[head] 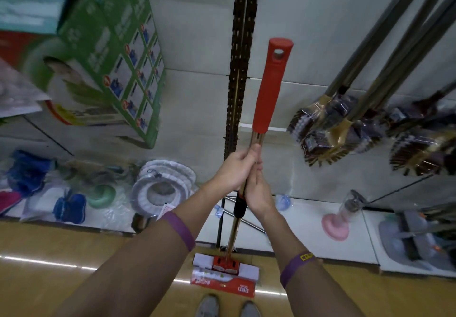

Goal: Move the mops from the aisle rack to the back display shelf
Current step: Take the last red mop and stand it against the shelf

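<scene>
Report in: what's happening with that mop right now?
Left grip and right grip both round mop pole. Mop upright, head down near floor. Hanging brooms right, not touching.

On my feed the left hand (237,168) and right hand (259,193) are bare, like both forearms. A plain purple wristband (181,230) circles the left forearm at 7 o'clock. The right wristband (296,266), at 5 o'clock, is purple with a yellow printed mark. Grey shoes (207,305) show at 6 o'clock.

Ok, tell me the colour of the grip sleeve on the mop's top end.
Red; the long grip sleeve shows best in head view.
</scene>
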The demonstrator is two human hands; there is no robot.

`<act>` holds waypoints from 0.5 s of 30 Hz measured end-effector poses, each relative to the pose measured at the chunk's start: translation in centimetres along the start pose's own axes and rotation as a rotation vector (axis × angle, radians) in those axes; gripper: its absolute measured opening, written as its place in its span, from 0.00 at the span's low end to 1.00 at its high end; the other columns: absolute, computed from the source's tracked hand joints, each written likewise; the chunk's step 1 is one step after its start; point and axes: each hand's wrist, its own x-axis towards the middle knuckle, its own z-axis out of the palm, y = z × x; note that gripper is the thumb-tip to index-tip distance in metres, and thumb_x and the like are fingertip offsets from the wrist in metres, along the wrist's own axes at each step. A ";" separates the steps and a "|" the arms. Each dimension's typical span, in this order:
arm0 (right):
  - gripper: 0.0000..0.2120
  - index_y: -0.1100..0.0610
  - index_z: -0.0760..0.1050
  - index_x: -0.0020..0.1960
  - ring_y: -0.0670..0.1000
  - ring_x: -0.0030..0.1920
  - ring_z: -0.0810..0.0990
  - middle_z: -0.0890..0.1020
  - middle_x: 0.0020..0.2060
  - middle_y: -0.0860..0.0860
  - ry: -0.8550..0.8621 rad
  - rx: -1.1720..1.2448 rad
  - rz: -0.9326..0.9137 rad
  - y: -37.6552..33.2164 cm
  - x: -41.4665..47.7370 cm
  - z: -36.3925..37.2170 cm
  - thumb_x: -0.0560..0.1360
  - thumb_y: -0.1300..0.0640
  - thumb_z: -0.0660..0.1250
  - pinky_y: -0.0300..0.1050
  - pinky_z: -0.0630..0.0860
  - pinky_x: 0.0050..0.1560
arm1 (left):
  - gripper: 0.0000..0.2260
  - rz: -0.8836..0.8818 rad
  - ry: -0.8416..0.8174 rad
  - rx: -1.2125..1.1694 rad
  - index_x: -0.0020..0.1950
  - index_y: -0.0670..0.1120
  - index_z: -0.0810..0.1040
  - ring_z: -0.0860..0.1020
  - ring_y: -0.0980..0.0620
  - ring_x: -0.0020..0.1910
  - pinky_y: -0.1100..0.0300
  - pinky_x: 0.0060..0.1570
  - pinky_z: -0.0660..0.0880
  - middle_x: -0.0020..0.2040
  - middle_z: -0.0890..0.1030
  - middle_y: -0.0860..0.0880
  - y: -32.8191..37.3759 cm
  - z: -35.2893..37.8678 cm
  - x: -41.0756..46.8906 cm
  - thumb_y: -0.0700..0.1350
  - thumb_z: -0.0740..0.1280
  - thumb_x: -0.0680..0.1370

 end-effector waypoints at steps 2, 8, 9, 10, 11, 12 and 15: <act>0.37 0.54 0.65 0.76 0.61 0.62 0.79 0.81 0.60 0.60 0.036 -0.009 -0.013 -0.5 -1.6 -0.2 0.80 0.33 0.38 0.51 0.75 0.61 | 0.20 0.049 -0.016 0.040 0.47 0.43 0.78 0.81 0.64 0.36 0.70 0.42 0.75 0.42 0.83 0.50 0.5 0.3 -1.2 0.58 0.57 0.82; 0.38 0.57 0.74 0.59 0.58 0.44 0.82 0.84 0.40 0.57 0.172 -0.015 -0.066 -2.0 -5.7 -3.9 0.77 0.32 0.36 0.53 0.78 0.47 | 0.24 0.148 -0.021 0.089 0.43 0.43 0.80 0.82 0.59 0.37 0.62 0.44 0.77 0.39 0.84 0.50 4.4 2.9 -4.6 0.62 0.57 0.80; 0.33 0.56 0.74 0.58 0.56 0.39 0.81 0.82 0.35 0.55 0.194 -0.031 -0.062 -2.1 -6.6 -4.8 0.81 0.36 0.38 0.50 0.76 0.43 | 0.25 0.169 -0.039 0.102 0.43 0.43 0.80 0.82 0.57 0.39 0.61 0.46 0.77 0.39 0.84 0.50 5.2 3.7 -5.2 0.63 0.57 0.80; 0.30 0.56 0.74 0.56 0.54 0.36 0.79 0.81 0.32 0.54 0.217 -0.041 -0.057 -2.0 -7.4 -5.8 0.83 0.40 0.39 0.48 0.73 0.41 | 0.25 0.185 -0.065 0.107 0.43 0.43 0.80 0.82 0.55 0.39 0.60 0.47 0.77 0.38 0.84 0.49 5.9 4.5 -5.8 0.63 0.58 0.80; 0.28 0.56 0.74 0.53 0.53 0.35 0.78 0.80 0.31 0.53 0.242 -0.042 -0.041 -1.8 -8.2 -6.9 0.84 0.41 0.39 0.47 0.72 0.40 | 0.25 0.195 -0.096 0.095 0.42 0.43 0.80 0.82 0.54 0.38 0.60 0.46 0.77 0.38 0.84 0.49 6.6 5.6 -6.3 0.63 0.58 0.80; 0.27 0.54 0.73 0.50 0.54 0.35 0.78 0.79 0.31 0.52 0.266 -0.042 -0.033 -1.6 -9.2 -8.0 0.84 0.42 0.40 0.48 0.72 0.40 | 0.24 0.195 -0.132 0.073 0.42 0.42 0.80 0.82 0.54 0.36 0.61 0.44 0.77 0.36 0.83 0.48 7.2 6.7 -6.7 0.62 0.59 0.80; 0.26 0.52 0.75 0.53 0.56 0.45 0.79 0.83 0.42 0.52 0.337 -0.051 0.006 -0.6 -12.4 -11.8 0.85 0.43 0.40 0.47 0.69 0.44 | 0.24 0.187 -0.240 0.099 0.39 0.44 0.78 0.81 0.54 0.32 0.60 0.38 0.75 0.32 0.82 0.50 8.4 11.1 -8.0 0.63 0.60 0.79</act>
